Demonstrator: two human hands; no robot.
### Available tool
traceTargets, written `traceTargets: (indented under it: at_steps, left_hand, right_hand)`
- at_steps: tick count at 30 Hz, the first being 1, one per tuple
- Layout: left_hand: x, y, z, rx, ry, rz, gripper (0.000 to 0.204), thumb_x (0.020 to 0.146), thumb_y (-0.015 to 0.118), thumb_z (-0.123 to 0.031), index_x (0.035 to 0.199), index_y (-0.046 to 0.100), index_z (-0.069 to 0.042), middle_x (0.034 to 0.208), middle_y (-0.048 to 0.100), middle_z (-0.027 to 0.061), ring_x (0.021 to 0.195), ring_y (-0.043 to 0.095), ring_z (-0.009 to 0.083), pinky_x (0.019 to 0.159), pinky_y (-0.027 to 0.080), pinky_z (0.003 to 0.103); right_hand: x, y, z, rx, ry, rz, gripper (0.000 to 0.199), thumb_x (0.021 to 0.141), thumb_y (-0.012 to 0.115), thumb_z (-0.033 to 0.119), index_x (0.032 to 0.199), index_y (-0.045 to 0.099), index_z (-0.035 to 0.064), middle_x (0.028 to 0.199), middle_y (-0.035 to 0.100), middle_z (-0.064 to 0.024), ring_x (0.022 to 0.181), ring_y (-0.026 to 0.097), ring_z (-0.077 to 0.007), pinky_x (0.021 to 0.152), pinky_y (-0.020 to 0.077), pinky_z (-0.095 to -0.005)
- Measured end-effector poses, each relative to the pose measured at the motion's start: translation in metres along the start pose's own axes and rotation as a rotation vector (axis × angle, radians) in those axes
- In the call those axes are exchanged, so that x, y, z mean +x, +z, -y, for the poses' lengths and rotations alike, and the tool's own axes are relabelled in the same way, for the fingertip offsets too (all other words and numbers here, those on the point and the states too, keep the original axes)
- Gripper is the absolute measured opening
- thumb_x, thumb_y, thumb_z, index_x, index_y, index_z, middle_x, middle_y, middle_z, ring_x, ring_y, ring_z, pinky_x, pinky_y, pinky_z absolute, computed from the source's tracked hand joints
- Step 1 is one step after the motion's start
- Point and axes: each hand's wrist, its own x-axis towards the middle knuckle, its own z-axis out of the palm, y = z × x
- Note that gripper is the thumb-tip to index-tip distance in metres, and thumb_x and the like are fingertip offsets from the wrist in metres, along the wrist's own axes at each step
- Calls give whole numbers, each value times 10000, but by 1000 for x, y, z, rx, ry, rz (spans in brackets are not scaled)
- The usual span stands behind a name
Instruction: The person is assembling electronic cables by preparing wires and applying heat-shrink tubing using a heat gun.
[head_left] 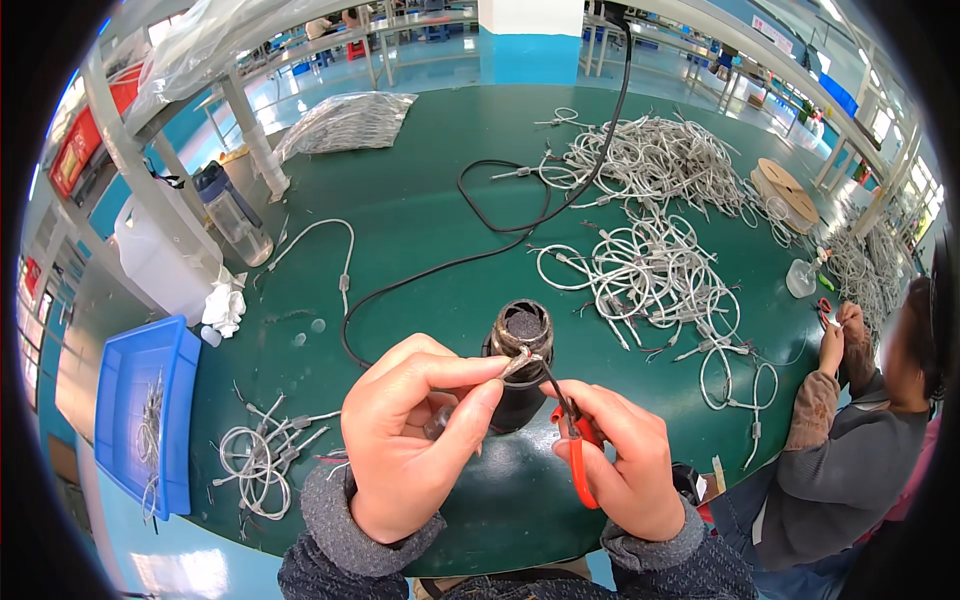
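Note:
Over the near middle of the green table, my left hand (pixel 405 430) is closed, thumb and forefinger pinching the end of a grey cable (pixel 521 360) with frayed strands. My right hand (pixel 625 450) grips a hand tool with red handles (pixel 580 468) and narrow dark jaws; whether it is scissors or cutters I cannot tell. The jaws' tips reach to the cable end beside my left fingertips. Just beyond and below both hands stands a black cylinder (pixel 523 325) with a dark, grainy top, partly hidden by my fingers.
Grey cables are heaped (pixel 650 160) at the back right, with a spool (pixel 785 195) beside them. A blue bin (pixel 180 420) and a small cable bundle (pixel 255 465) lie left. A bottle (pixel 235 215) stands back left. A black cord (pixel 430 272) crosses the table. A co-worker (pixel 850 470) works at right.

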Motion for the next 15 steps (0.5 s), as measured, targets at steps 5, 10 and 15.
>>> traceTargets:
  at_steps: [5,10,15]
  left_hand:
    - [0,-1,3,46,43,20,147,809,587,118,936,639,64,820,543,83,574,539,89,456,429,183]
    - [0,-3,4,93,65,37,155,798,597,119,931,649,58,816,550,78,588,530,83,478,404,173]
    - [2,-6,5,175,119,47,174,769,616,122,919,668,48,813,571,74,650,533,88,536,396,178]
  right_hand:
    - [-1,0,-3,3,-17,-28,438,717,601,-86,1153,593,-36,933,654,-137,791,653,-189,725,512,-283]
    - [-1,-2,0,32,12,-16,437,718,594,-90,1152,604,-38,921,664,-133,791,658,-179,717,512,-272]
    - [-1,-2,-1,10,-2,-16,433,715,590,-89,1146,607,-41,896,665,-136,782,654,-180,715,509,-272]
